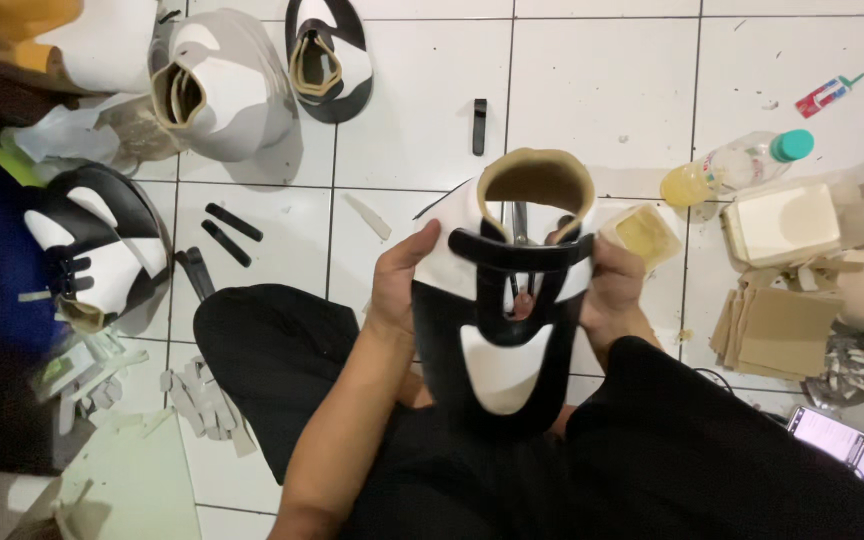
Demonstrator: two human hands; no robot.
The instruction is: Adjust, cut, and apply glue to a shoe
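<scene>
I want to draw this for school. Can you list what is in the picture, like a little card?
place: white tiled floor, person sitting on it
left hand: grips one side of the shoe upper
right hand: grips its other side
shoe upper: black and white, tan lining, opening facing away
behind it: small tub of yellowish stuff, bottle with teal cap
right: cardboard pieces, phone
left: more shoe uppers, black strips

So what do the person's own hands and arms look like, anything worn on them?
Both hands are bare: no gloves, rings or watch show on the left hand or the right hand. The left forearm is uncovered as far as the picture shows, with no sleeve in view. The right arm is mostly hidden beyond the wrist.
</scene>
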